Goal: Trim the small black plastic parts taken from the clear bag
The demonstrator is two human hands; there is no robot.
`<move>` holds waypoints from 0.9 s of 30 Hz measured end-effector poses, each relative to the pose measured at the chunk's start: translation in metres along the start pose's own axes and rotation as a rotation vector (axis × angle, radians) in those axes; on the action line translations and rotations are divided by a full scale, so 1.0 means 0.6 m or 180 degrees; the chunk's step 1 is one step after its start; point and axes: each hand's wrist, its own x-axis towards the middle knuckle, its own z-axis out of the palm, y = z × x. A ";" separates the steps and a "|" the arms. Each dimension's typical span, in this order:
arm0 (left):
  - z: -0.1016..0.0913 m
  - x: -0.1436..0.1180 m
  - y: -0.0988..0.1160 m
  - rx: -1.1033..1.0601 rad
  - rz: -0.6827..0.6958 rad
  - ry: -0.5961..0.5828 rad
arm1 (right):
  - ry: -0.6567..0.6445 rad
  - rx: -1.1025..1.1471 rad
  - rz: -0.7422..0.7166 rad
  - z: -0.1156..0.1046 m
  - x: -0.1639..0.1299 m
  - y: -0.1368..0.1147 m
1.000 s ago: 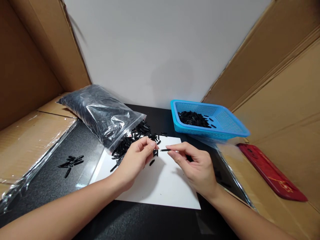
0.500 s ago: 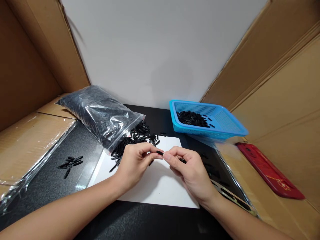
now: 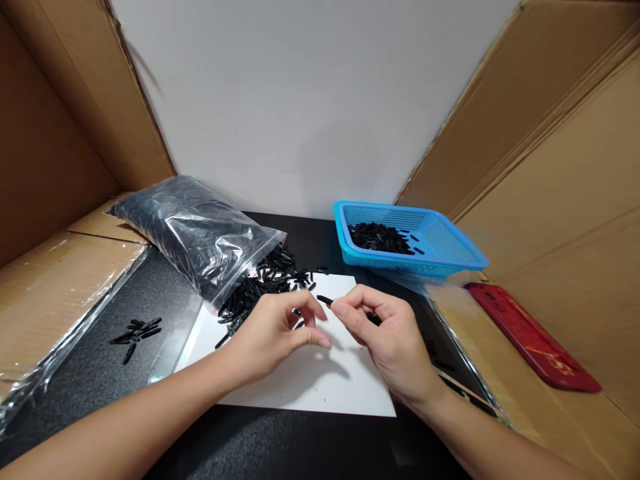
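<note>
Head view: cardboard-walled black bench w/ white sheet [image 3: 310, 387]. Right hand [image 3: 395, 340] pinches black piece [image 3: 325, 300]; left hand [image 3: 275, 330] loosely spread, empty. Blue basket [image 3: 450, 250] at 1 o'clock partly filled; bag [image 3: 195, 230] at 10, spilled pile [image 3: 260, 283] remain, so plenty left.

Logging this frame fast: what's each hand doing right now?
Left hand: open, fingers loosely curled, holding nothing that shows, over the white sheet.
Right hand: closed, pinching a small black piece at its fingertips.
</note>
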 end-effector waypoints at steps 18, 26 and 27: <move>0.005 -0.001 0.004 -0.0629 0.0167 0.1044 | 0.0084 0.0806 0.0142 0.008 0.002 0.028; 0.007 0.001 0.003 -0.0897 -0.0039 0.0865 | -0.0227 0.0902 0.0459 0.013 0.003 0.019; 0.007 0.002 0.003 -0.1188 -0.0213 0.0833 | -0.0260 0.1134 0.0628 0.013 0.005 0.018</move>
